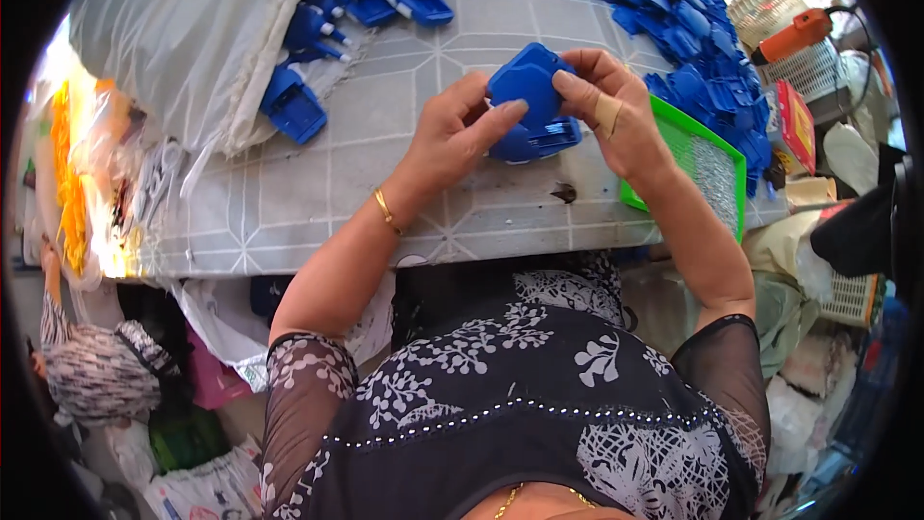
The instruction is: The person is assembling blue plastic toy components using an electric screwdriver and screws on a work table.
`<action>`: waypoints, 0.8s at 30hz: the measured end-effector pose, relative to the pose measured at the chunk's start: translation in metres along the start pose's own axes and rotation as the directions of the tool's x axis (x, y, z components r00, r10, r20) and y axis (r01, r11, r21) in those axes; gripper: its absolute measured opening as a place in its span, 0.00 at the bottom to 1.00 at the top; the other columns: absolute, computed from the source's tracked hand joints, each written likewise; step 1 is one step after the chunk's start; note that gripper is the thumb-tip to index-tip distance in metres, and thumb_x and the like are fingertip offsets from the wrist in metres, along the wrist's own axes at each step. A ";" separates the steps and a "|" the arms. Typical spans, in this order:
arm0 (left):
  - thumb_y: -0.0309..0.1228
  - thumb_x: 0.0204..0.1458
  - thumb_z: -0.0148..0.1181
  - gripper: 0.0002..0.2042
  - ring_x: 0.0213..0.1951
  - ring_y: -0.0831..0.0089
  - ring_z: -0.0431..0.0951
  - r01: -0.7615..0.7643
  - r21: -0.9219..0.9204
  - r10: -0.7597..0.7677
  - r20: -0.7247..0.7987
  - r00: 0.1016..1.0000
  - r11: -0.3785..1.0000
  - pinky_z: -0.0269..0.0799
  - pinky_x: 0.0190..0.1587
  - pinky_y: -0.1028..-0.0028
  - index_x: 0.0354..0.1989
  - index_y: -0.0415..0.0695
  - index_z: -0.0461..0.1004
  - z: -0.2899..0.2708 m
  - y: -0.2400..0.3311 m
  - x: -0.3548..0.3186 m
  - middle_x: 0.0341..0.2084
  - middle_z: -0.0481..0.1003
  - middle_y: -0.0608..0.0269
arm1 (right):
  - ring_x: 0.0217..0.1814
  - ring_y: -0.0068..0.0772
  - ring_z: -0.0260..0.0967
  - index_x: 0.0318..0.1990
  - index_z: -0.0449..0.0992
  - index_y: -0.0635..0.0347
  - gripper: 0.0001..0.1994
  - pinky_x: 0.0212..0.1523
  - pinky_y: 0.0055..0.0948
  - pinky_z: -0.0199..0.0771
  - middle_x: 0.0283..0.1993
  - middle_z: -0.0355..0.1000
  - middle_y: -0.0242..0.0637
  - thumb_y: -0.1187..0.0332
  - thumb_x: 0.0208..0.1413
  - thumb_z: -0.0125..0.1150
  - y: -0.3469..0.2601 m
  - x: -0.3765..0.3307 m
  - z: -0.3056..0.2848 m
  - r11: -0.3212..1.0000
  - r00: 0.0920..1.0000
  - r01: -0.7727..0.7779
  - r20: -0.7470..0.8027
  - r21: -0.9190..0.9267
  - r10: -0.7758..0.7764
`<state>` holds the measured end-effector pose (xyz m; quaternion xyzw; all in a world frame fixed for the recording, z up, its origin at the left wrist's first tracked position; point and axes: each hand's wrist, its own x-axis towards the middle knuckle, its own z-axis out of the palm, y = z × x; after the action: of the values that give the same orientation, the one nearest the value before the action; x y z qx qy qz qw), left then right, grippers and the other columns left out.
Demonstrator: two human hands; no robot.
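Above the near part of the table, both my hands hold one blue plastic piece [527, 87], a flat angular cover over a box-shaped lower part. My left hand [460, 125] grips its left side, with the thumb lying across the front. On the opposite side my right hand [616, 106] pinches the upper right edge between thumb and fingers; a tan bandage wraps one digit. Part of the piece is hidden behind my fingers. Close to my right forearm lies a bright green tray [736, 169] holding many small silvery parts [712, 178].
A heap of blue plastic parts [674, 14] covers the table's far right. Several blue pieces with white ends [366, 0] lie far left beside a big whitish sack [192, 29]. An orange power tool [794, 36] rests beyond the right edge. Another person's patterned sleeve [101, 371] shows at left.
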<state>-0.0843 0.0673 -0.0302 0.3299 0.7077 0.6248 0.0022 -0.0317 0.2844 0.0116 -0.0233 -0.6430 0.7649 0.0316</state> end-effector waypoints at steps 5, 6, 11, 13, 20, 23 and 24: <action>0.40 0.63 0.66 0.14 0.24 0.86 0.69 0.343 -0.401 -0.290 0.190 0.938 0.849 0.61 0.26 0.82 0.44 0.40 0.81 -0.020 0.001 0.001 0.24 0.75 0.72 | 0.57 0.33 0.74 0.62 0.73 0.61 0.23 0.55 0.32 0.80 0.67 0.69 0.41 0.74 0.59 0.70 0.000 0.001 0.012 0.924 0.950 0.289 0.191 -0.249 -0.246; 0.40 0.63 0.66 0.14 0.23 0.86 0.69 0.382 -0.403 -0.307 0.240 0.921 0.832 0.61 0.26 0.82 0.43 0.40 0.82 -0.020 0.001 0.001 0.24 0.75 0.72 | 0.59 0.36 0.74 0.62 0.74 0.57 0.24 0.55 0.34 0.79 0.68 0.69 0.40 0.73 0.58 0.70 -0.009 0.002 0.006 0.730 0.854 0.514 0.349 -0.449 -0.387; 0.41 0.63 0.66 0.15 0.23 0.84 0.71 0.488 -0.540 -0.350 0.343 0.872 0.686 0.64 0.26 0.81 0.41 0.40 0.81 -0.027 0.006 0.000 0.23 0.75 0.72 | 0.60 0.48 0.73 0.61 0.76 0.52 0.27 0.57 0.42 0.76 0.65 0.71 0.42 0.66 0.52 0.75 -0.026 0.004 -0.004 0.146 0.586 0.801 0.713 -0.580 -0.386; 0.42 0.63 0.66 0.15 0.23 0.84 0.72 0.508 -0.553 -0.355 0.366 0.860 0.661 0.65 0.27 0.81 0.41 0.39 0.81 -0.026 0.006 -0.002 0.23 0.75 0.72 | 0.60 0.49 0.73 0.60 0.76 0.52 0.27 0.58 0.43 0.75 0.63 0.72 0.42 0.65 0.51 0.75 -0.031 0.003 -0.005 0.134 0.582 0.805 0.724 -0.578 -0.370; 0.56 0.39 0.78 0.40 0.51 0.50 0.76 -0.306 0.526 0.230 0.206 0.951 0.793 0.70 0.54 0.58 0.55 0.38 0.76 -0.001 -0.009 -0.010 0.49 0.75 0.49 | 0.60 0.48 0.72 0.57 0.78 0.57 0.27 0.59 0.42 0.74 0.58 0.74 0.41 0.71 0.46 0.77 -0.016 -0.004 -0.043 0.208 0.739 0.664 0.588 -0.718 -0.328; 0.52 0.41 0.78 0.39 0.53 0.49 0.76 -0.300 0.565 0.189 0.248 0.950 0.769 0.71 0.57 0.57 0.58 0.38 0.74 0.004 -0.015 -0.012 0.53 0.74 0.48 | 0.60 0.48 0.73 0.56 0.78 0.57 0.27 0.60 0.42 0.74 0.57 0.74 0.41 0.70 0.45 0.78 0.000 -0.008 -0.047 0.263 0.766 0.640 0.572 -0.722 -0.294; 0.51 0.42 0.78 0.39 0.53 0.49 0.76 -0.264 0.559 0.159 0.229 0.960 0.786 0.72 0.57 0.57 0.58 0.38 0.74 0.004 -0.016 -0.012 0.53 0.74 0.48 | 0.59 0.47 0.73 0.56 0.78 0.57 0.27 0.60 0.41 0.74 0.57 0.75 0.41 0.70 0.45 0.78 0.003 -0.008 -0.045 0.260 0.764 0.643 0.577 -0.720 -0.290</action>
<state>-0.0806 0.0651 -0.0500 0.4440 0.8206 0.3430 -0.1090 -0.0204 0.3276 0.0012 0.2862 -0.9157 0.2479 0.1348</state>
